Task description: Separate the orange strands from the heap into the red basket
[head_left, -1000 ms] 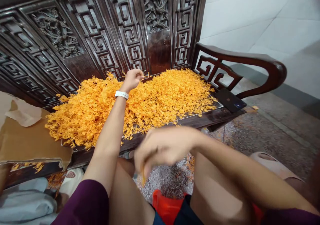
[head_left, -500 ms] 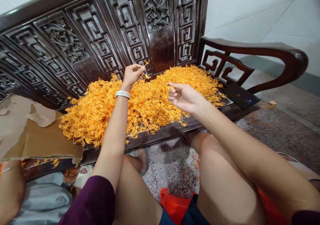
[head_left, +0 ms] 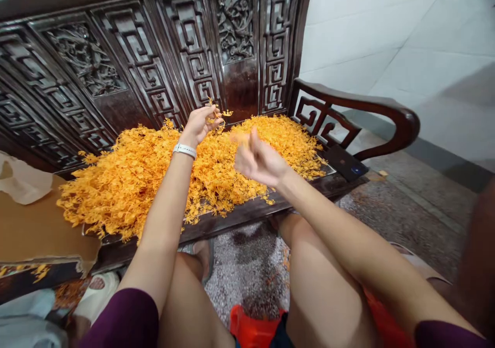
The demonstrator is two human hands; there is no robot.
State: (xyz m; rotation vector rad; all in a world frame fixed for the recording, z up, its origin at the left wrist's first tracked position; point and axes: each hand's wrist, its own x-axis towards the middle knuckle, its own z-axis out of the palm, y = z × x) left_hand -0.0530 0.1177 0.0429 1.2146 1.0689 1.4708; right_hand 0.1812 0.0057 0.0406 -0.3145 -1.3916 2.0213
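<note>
My left hand (head_left: 201, 125), with a white watch on the wrist, is closed in a pinch. Thin, branching orange plastic flower pieces (head_left: 227, 113) stick out from its fingertips. To its right, my right hand (head_left: 260, 160) hangs over the heap with the thumb raised and the other fingers bent. Motion smears those fingers, and an orange blur shows by their tips, so I cannot make out whether they grip anything. Beneath both hands spreads a large heap of orange plastic flower pieces (head_left: 127, 183) on the seat of a dark wooden bench (head_left: 228, 219).
The bench has a carved back (head_left: 240, 87) and a curved armrest (head_left: 359, 105). A dark flat object (head_left: 344, 162) lies by the armrest. Cardboard (head_left: 34, 224) sits at the left end. Below are a red plastic stool (head_left: 253, 327) and a person's pale shoe (head_left: 98, 291) at lower left.
My right hand has moved left, closer to my left hand, and its thumb now points up. My left hand still pinches orange pieces. The camera view has shifted to the right.
</note>
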